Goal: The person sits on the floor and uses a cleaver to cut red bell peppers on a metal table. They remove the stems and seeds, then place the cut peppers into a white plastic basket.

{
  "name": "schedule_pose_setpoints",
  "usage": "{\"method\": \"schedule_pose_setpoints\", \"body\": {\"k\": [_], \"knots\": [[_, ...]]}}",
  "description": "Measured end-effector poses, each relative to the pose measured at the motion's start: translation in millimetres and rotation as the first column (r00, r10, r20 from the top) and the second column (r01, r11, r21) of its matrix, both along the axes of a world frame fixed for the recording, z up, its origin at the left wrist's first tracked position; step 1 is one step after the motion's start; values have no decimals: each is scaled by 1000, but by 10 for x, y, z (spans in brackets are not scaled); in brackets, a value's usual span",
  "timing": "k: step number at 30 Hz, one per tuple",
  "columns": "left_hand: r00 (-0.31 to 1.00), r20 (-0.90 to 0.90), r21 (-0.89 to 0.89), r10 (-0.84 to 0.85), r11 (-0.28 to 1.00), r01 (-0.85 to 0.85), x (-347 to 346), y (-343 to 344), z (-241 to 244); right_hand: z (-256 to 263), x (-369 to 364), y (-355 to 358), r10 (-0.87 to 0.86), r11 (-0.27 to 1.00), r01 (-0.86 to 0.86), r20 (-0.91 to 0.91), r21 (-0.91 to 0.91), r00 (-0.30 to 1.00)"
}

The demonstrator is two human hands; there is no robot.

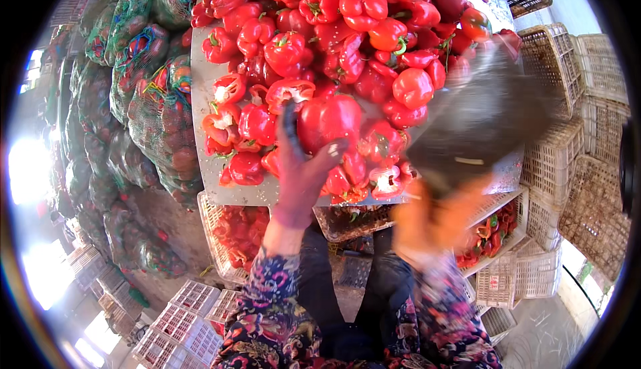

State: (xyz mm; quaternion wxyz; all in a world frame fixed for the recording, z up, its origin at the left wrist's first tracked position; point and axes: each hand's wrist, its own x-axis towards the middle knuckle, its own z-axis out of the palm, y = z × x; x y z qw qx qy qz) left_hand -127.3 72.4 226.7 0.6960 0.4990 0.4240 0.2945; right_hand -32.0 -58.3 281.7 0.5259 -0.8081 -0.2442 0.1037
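My left hand [308,169], in a reddish glove with dark fingertips, grips a large red bell pepper [329,121] above the near part of a metal table [235,195]. In my right hand [438,216], wearing an orange glove, is a broad dark cleaver [475,119], blurred by motion, its blade raised over the right side of the table. Whole red peppers [320,6] lie heaped over the far part. Cut pepper pieces [220,124] with pale insides lie left of my left hand, and another cut pepper [385,181] rests near the front edge.
Below the table's front edge stand a crate of red pepper pieces [205,219] at left, a dark tray [325,226] in the middle and another crate [521,219] with pepper scraps at right. Net sacks of peppers [160,119] line the left. Stacked plastic crates [551,154] stand at right.
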Motion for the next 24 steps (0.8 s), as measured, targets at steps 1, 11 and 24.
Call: {"method": "schedule_pose_setpoints", "body": {"k": [1, 11, 24], "knots": [[999, 3, 86, 42, 995, -42, -73, 24, 90, -241, -45, 39, 294, 909, -251, 87, -332, 952], [830, -544, 731, 125, 556, 395, -38, 230, -628, -979, -187, -276, 172, 880, -200, -103, -431, 980], [384, -923, 385, 35, 119, 915, 811, 513, -1414, -1036, 139, -1130, 75, 882, -197, -287, -428, 955]]}}
